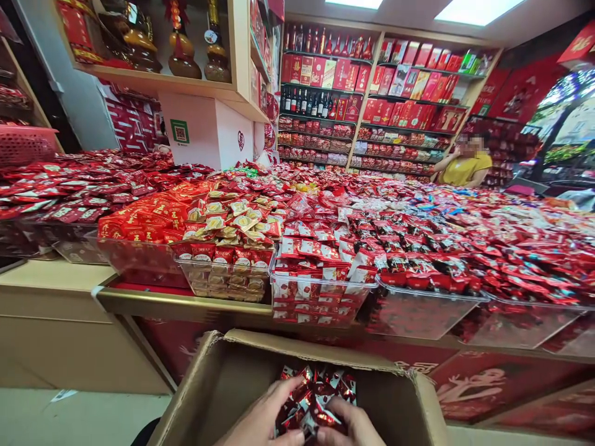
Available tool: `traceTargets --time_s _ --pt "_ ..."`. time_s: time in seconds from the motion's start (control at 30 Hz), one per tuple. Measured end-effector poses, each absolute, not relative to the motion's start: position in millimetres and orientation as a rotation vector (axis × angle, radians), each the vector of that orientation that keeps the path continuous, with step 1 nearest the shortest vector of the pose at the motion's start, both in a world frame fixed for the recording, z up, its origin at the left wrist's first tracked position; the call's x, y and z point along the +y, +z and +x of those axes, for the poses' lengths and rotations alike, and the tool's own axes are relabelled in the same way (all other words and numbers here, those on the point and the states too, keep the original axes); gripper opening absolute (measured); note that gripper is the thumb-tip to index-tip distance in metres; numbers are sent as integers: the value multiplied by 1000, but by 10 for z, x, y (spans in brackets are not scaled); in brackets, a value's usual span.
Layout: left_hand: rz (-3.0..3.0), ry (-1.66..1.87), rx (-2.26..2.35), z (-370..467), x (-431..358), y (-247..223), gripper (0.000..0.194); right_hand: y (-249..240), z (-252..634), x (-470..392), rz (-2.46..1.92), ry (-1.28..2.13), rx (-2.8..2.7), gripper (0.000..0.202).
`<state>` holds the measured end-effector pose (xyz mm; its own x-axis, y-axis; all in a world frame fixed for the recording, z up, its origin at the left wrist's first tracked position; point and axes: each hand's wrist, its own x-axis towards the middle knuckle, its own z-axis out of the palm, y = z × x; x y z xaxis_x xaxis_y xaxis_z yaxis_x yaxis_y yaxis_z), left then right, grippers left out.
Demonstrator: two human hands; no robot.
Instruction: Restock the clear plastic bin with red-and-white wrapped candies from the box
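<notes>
A cardboard box [325, 344] stands right in front of me with its top open. Inside it is a cluster of small wrapped candies [307, 396] in shiny red, white and dark foil. My left hand [267, 414] curves around the left side of the cluster. From the right, my right hand [351, 424] has bent fingers and thumb pressed on the candies. Both hands grip the cluster between them; my lower fingers are hidden. Whether the candies are loose or joined I cannot tell.
Beyond the box runs a counter with a gold edge [186, 302]. Clear plastic bins hold red-and-white packets [320, 272], durian packets [223, 251] and red packets [144, 217]. Shelves of bottles and gift boxes [325, 71] line the back. A person in yellow [467, 168] is at the far right.
</notes>
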<state>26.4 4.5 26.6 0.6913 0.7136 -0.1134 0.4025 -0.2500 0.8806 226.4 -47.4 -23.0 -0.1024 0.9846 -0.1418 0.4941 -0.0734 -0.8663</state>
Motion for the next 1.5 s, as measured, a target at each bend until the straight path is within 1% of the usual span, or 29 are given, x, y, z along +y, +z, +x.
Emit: traceTargets --time_s 0.13,0.2,0.3,0.37,0.47,0.57,0.63,0.73,0.8,0.87,1.03,1.1,1.2,1.27,1.3,1.4,1.5 --pt "1554 452 761 482 -35 93 90 -144 2112 -462 -1200 1368 -1105 32" --pt "1421 461 720 577 -83 71 94 -114 2026 -459 -1135 1420 -900 36" --pt "1246 516 706 658 -152 158 89 -30 1989 -460 -1261 1413 -834 40" --pt "1235 547 742 660 -175 241 84 61 2031 -469 -1319 1382 -809 41" --pt "1371 555 831 605 -160 316 72 204 2135 -494 -1239 1365 -687 36" --pt "1493 485 865 546 -121 342 62 306 2205 -527 -1130 1395 -603 30" --pt "1525 476 798 543 -105 371 57 351 2216 -547 -1089 1413 -597 26" --pt "1421 567 639 607 -105 463 53 413 2198 -571 -1057 1418 -588 25" --pt "1247 635 556 678 -112 549 52 461 2179 -584 -1081 1387 -642 27" --pt "1068 714 577 750 -116 636 50 513 2157 -600 -1136 1355 -775 28" --pt "861 863 783 872 -139 717 24 561 2073 -646 -1278 1238 -1099 32" --pt "812 901 778 885 -157 679 19 516 2043 -655 -1319 1174 -1154 32" --pt "958 945 847 858 -170 605 18 428 2047 -643 -1393 1036 -1145 28" --pt "1214 929 909 809 -173 581 18 404 2085 -625 -1384 1001 -1095 35" --pt "1338 901 923 780 -178 581 19 405 2108 -617 -1360 1022 -1071 36" --pt "1592 783 901 694 -214 603 22 428 2153 -606 -1299 1164 -1019 23" --pt "1742 725 871 630 -261 618 31 405 2131 -608 -1257 1335 -880 30"
